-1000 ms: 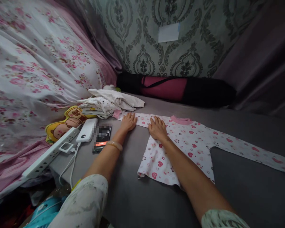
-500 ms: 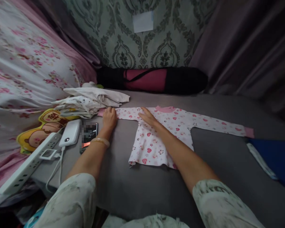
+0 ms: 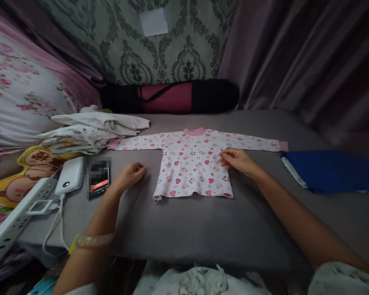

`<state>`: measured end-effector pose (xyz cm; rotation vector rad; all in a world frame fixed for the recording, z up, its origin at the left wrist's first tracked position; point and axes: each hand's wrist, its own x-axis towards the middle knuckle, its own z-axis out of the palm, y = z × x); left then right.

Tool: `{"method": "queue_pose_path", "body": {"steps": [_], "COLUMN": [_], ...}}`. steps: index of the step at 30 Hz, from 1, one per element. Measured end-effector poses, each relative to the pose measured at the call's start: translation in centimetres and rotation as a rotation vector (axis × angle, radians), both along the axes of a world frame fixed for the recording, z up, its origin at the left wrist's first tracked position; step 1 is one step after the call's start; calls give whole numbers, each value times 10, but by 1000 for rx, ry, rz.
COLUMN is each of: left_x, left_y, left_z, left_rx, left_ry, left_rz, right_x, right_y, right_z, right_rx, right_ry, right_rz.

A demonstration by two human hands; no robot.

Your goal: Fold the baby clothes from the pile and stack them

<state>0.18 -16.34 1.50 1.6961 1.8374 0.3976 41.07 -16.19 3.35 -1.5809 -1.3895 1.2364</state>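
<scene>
A child's long-sleeved shirt (image 3: pixel 192 164), white with pink hearts, collar and cuffs, lies spread flat with both sleeves stretched out sideways. My left hand (image 3: pixel 131 175) is over the grey surface, left of the shirt's body and below its left sleeve. Its fingers are loosely bent, a little apart, and hold nothing. At the right side of the shirt, just below the armpit, is my right hand (image 3: pixel 237 160). Its fingers are bent with the thumb slightly apart, and no cloth shows gripped in them; whether the fingertips touch the shirt is unclear.
A heap of pale clothes (image 3: pixel 89 133) borders the left cuff. Nearer me are a phone (image 3: pixel 100 182), a white power bank (image 3: pixel 69 176), a power strip (image 3: pixel 15 217) and a yellow cushion (image 3: pixel 27 172). Folded blue cloth (image 3: pixel 335 170) lies right; a black-and-pink bag (image 3: pixel 169 97) lies along the wall.
My left hand has left the left sleeve and come back toward me. My right hand has moved from near the collar to the shirt's right side. The view has shifted rightward.
</scene>
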Motion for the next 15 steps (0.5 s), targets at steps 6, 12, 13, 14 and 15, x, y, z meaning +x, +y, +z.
{"method": "queue_pose_path", "body": {"steps": [6, 12, 13, 14, 15], "left_x": [32, 53, 55, 58, 61], "left_y": [-74, -105, -107, -107, -108], "left_z": [17, 3, 1, 0, 0], "left_rx": [-36, 14, 34, 53, 71], "left_ry": [-201, -222, -207, -186, -159], "left_rz": [9, 15, 16, 20, 22], "right_x": [26, 20, 18, 16, 13], "right_y": [-60, -106, -110, -113, -115], "right_z": [-15, -19, -18, -18, -18], "right_rx": [-88, 122, 157, 194, 230], "right_ry": [-171, -493, -544, -593, -643], "right_rz": [91, 270, 282, 290, 297]}}
